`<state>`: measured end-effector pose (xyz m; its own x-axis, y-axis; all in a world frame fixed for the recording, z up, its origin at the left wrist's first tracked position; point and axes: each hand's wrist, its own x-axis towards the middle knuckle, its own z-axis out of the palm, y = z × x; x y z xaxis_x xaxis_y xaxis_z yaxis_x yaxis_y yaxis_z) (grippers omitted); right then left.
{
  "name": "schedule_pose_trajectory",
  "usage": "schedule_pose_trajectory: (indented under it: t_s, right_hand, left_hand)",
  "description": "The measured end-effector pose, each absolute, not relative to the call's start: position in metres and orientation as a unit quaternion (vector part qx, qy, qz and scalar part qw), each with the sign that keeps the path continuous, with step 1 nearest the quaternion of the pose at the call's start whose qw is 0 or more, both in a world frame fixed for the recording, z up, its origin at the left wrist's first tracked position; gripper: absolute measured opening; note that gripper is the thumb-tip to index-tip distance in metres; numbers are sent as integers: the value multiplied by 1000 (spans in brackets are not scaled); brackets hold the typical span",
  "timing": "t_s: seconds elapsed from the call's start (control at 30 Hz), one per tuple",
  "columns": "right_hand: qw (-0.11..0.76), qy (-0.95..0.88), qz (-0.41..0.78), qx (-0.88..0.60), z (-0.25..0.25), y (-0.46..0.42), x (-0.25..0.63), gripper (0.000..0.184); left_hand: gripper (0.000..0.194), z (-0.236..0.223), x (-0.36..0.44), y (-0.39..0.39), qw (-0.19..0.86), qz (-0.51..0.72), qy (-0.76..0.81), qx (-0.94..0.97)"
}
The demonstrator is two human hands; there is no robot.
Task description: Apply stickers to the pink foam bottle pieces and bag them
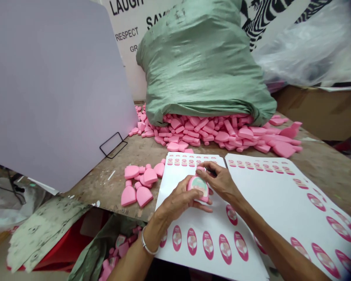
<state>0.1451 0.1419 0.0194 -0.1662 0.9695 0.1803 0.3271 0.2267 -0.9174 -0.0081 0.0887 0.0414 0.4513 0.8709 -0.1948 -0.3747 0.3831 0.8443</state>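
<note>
Bare forearms rise from the bottom of the view, the left wearing a silver bangle (148, 246), and beside it, below the bench's near edge, a green bag (87, 257) holds pink pieces. Left hand (178, 203) cups a pink moulded piece (199, 186) from below, its fingers curled closed around the wide end. Right hand (219, 181) comes in from the right, its fingers laid closed over the narrow end. The piece sits between both hands, bearing an oval label, its long axis nearly upright in view and its narrow end pointing toward the bench's far edge. Under the hands lies a white sheet of pink oval labels (219, 234), with a second sheet (280, 195) just to the right. Loose pink pieces (128, 196) lie left of the sheets on the scarred workbench (105, 183). Toward the far edge, a heap of pink pieces (204, 132) spills from a green woven sack (201, 58).
</note>
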Motion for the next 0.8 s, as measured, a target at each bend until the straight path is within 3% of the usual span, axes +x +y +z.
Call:
schedule_pose_trajectory:
  t_s: [0.2, 0.5, 0.63, 0.8]
  right_hand:
    - [429, -671, 377, -473, 18, 138, 144, 31]
    - [341, -754, 332, -453, 4, 126, 150, 29]
    - [306, -783, 222, -493, -18, 137, 161, 35]
    - [274, -830, 74, -480, -45, 160, 170, 38]
  left_hand:
    - [36, 31, -13, 85, 784, 412, 289, 364]
    - [36, 34, -37, 54, 749, 423, 365, 356]
    - [34, 33, -72, 33, 618, 468, 512, 371]
    - [41, 15, -143, 30, 300, 484, 695, 439]
